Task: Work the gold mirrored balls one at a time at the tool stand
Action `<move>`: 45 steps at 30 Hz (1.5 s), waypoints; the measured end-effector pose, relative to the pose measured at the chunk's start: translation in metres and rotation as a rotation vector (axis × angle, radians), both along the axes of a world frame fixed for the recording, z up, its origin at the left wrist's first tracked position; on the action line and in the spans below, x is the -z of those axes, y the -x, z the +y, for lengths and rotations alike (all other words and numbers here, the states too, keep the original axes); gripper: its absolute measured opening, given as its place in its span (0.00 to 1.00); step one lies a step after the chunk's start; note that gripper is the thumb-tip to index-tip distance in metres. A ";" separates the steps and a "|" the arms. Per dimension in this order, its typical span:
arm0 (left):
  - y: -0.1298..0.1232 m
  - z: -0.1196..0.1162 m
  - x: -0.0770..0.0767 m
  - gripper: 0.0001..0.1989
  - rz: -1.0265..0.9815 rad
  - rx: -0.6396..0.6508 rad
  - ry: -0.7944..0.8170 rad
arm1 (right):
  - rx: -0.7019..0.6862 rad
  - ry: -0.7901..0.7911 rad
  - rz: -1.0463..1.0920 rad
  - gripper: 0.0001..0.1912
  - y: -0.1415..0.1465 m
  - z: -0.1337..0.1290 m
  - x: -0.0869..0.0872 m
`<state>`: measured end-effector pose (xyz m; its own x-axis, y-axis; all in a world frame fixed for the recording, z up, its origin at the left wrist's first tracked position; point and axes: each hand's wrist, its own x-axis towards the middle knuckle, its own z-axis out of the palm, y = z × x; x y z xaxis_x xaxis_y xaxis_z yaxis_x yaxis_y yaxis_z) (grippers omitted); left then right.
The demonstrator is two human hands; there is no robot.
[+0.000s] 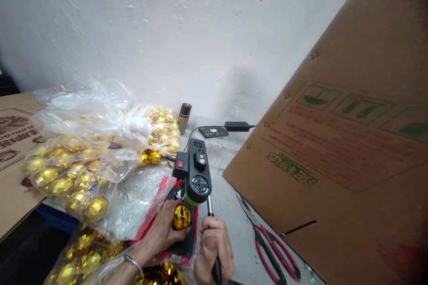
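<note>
My left hand (163, 227) is closed around a shiny gold mirrored ball (181, 216), with thumb and fingers at its sides. The ball sits over the dark base (182, 246) of a small bench machine (199, 178) with a black top, round vents and a green band. Just in front of the machine's head, the ball shows a dark mark on top. My right hand (214, 247) is wrapped round a metal lever (210, 205) with a black grip, which runs up to the machine's right side. Red plastic sheet lies under the base.
Clear bags of gold balls (76, 178) fill the left side. Red-handled scissors (267, 245) lie at right, beside a large cardboard box (334, 142). Behind are a dark-capped bottle (184, 118), a phone-like black slab (213, 131) and a power adapter (238, 126) against the wall.
</note>
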<state>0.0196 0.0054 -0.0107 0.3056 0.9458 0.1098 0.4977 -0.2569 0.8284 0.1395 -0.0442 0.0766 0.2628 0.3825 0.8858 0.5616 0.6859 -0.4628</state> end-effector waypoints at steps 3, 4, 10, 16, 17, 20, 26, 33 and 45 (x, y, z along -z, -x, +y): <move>0.000 0.001 0.001 0.19 -0.004 0.006 0.011 | -0.004 0.018 -0.009 0.17 -0.001 -0.001 0.001; 0.000 0.001 0.001 0.19 -0.005 0.007 0.015 | -0.004 0.013 -0.009 0.17 -0.001 -0.001 0.001; 0.000 0.001 0.000 0.19 -0.036 -0.003 0.049 | 0.003 0.002 -0.012 0.17 -0.002 0.000 0.004; 0.001 0.001 0.000 0.18 -0.054 -0.021 0.030 | 0.002 0.005 0.022 0.18 0.001 0.001 0.010; 0.001 0.001 0.001 0.18 -0.061 -0.023 0.021 | -0.002 -0.001 0.038 0.18 0.001 0.002 0.011; 0.001 0.002 0.005 0.19 -0.085 -0.023 -0.007 | -0.002 -0.005 0.077 0.18 0.004 0.003 0.014; 0.002 0.005 0.007 0.23 -0.114 -0.007 -0.013 | 0.002 -0.004 0.091 0.19 0.007 0.004 0.012; 0.000 0.005 0.006 0.23 -0.100 0.000 -0.007 | 0.037 -0.028 0.028 0.17 0.005 0.006 0.021; -0.002 0.008 0.002 0.24 -0.098 0.011 -0.002 | 0.031 -0.091 -0.224 0.19 -0.014 0.008 0.028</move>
